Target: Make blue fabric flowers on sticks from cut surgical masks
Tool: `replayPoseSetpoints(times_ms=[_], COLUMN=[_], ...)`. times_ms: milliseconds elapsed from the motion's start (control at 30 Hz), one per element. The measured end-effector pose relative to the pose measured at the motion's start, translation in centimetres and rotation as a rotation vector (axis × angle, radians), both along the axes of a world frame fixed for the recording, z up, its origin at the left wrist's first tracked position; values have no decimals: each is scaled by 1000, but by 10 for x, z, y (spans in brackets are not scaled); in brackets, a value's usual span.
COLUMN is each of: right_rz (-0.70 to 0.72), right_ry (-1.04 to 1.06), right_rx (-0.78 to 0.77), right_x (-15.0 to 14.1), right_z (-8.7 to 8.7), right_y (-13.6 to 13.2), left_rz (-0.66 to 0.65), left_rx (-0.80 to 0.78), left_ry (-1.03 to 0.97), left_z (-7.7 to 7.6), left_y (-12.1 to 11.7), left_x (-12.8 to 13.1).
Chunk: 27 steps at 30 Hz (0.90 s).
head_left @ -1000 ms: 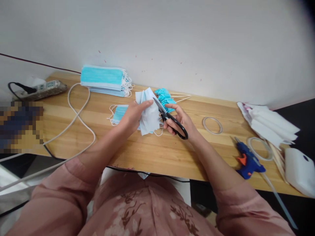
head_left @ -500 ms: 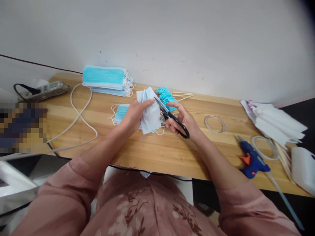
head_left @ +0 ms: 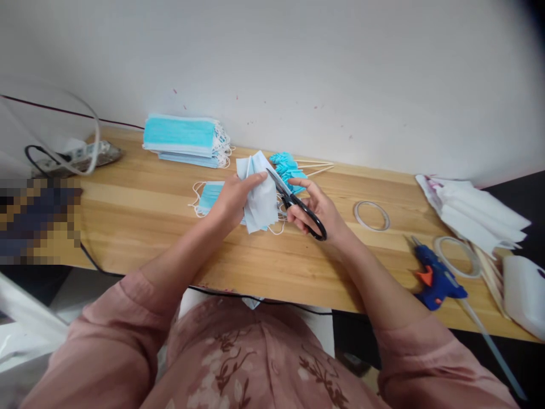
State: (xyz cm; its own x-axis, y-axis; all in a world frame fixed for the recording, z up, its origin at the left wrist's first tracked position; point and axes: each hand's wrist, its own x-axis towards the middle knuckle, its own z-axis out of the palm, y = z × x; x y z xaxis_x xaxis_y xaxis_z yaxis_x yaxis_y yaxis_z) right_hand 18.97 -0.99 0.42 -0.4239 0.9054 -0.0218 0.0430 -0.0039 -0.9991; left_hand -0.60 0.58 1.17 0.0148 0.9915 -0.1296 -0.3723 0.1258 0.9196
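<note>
My left hand pinches a pale blue and white piece of face mask fabric, thumb on top. In my right hand is a pair of black-handled scissors, its blades at the fabric's upper right part. Below the fabric a blue face mask with white ear loops lies on the table, partly covered by my left hand and the fabric. Just behind the scissors are bunched blue pieces on thin wooden sticks.
A stack of face masks lies at the back left. Rolls of tape, a blue glue gun and white sheets are on the right. A power strip sits far left, with a white cable looping above it.
The white cable on the left has been lifted off the tabletop and moved left, blurred by motion. My hands, the fabric and the scissors have hardly moved.
</note>
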Motion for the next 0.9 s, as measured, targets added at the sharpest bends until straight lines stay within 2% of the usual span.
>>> replayPoseSetpoints(times_ms=[533, 900], right_rz=[-51, -49], right_ry=[-20, -33], right_rx=[-59, -31], right_x=[-3, -4], right_z=[4, 7], right_y=[-1, -1], left_rz=[38, -3], left_rx=[-16, -27], left_ry=[1, 9], left_z=[-2, 2], left_y=[1, -1], left_x=[-1, -1])
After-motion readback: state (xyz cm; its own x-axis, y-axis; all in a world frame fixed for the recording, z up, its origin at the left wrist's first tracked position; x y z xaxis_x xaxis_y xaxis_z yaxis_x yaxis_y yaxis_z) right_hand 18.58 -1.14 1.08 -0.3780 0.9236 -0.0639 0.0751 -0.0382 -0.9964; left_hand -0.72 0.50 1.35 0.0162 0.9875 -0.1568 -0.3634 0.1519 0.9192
